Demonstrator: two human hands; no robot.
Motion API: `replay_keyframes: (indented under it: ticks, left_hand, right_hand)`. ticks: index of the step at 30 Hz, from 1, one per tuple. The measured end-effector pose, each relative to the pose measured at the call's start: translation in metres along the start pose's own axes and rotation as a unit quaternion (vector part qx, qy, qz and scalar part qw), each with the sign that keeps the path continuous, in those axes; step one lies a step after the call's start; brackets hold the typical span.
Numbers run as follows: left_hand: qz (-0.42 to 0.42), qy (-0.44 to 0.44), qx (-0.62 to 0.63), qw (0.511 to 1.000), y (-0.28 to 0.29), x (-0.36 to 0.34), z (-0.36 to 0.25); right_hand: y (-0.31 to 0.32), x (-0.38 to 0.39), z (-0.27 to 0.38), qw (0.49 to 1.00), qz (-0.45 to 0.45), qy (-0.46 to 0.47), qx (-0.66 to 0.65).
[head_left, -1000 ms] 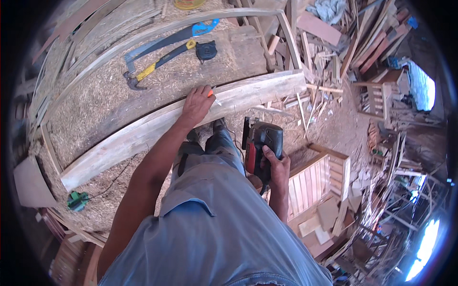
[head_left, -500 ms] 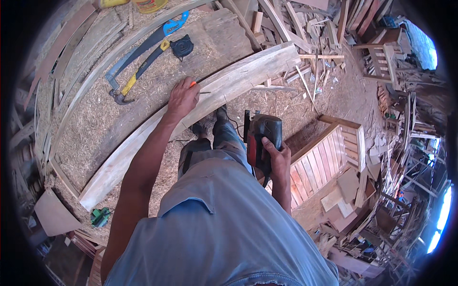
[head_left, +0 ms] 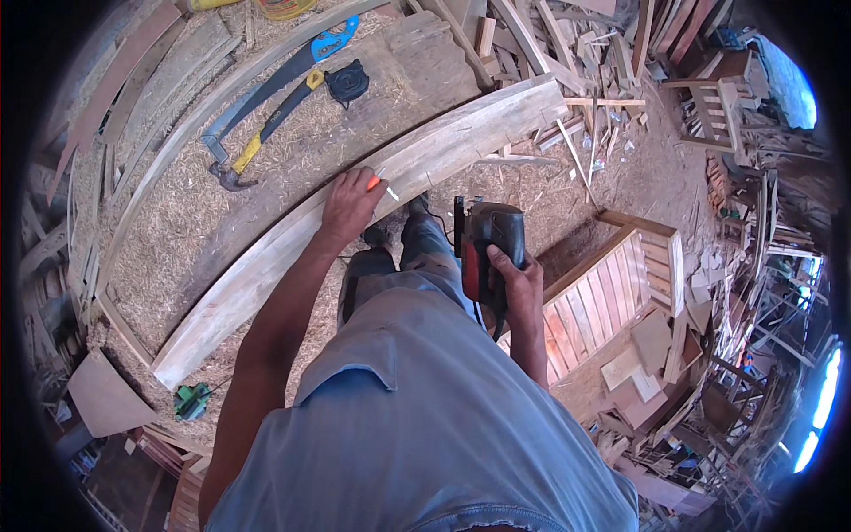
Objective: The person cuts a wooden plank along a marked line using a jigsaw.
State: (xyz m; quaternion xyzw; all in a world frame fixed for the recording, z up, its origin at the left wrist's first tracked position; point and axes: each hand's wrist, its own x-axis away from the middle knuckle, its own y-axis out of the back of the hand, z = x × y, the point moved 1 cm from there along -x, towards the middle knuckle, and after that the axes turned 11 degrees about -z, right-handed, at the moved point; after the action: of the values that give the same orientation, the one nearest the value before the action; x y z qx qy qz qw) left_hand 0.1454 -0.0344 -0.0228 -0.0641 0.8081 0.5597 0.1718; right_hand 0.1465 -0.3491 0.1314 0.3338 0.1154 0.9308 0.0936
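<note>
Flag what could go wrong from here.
1. The right hand holds the jigsaw beside the trouser leg; an accidental start might catch the fabric.
2. The left hand grips an orange-handled tool at the curved plank; a slip could scratch the wood.
3. Loose wooden offcuts lie beyond the plank's right end; stepping there might cause a trip.

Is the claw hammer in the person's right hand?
No, the right hand grips a black-and-red jigsaw, while the claw hammer lies beside the handsaw.

Woodworking shop, strewn wood shavings [head_left: 168,244], heaped timber offcuts [head_left: 589,64], handsaw [head_left: 275,82], jigsaw [head_left: 496,227]
</note>
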Motion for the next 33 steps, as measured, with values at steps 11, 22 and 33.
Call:
replay_keyframes:
  ticks: [11, 22, 33]
  left_hand:
    - [0.039, -0.028, -0.125, 0.991, -0.012, 0.036, -0.043]
    - [-0.015, 0.181, -0.029, 0.983, -0.009, 0.0, -0.024]
    - [-0.058, 0.067, 0.042, 0.995, -0.003, 0.011, -0.026]
  right_hand:
    - [-0.005, 0.006, -0.008, 1.0, 0.02, 0.0, 0.006]
    - [0.003, 0.009, -0.015, 1.0, -0.001, 0.004, -0.014]
    - [0.01, 0.003, -0.029, 0.998, -0.023, -0.014, -0.048]
